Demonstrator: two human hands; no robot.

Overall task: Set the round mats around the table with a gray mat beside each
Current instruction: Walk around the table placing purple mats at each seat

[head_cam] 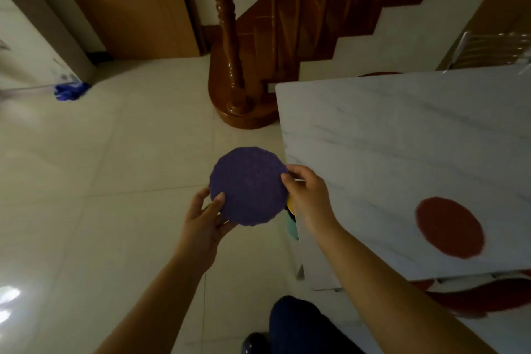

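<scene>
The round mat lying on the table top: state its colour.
The round mat is dark red; the head view shows it against the pale marbled table.

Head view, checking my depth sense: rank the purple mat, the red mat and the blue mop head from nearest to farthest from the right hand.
1. The purple mat: pinched at its right edge by the right hand.
2. The red mat: lying on the table, to the hand's right.
3. The blue mop head: on the floor, far left.
</scene>
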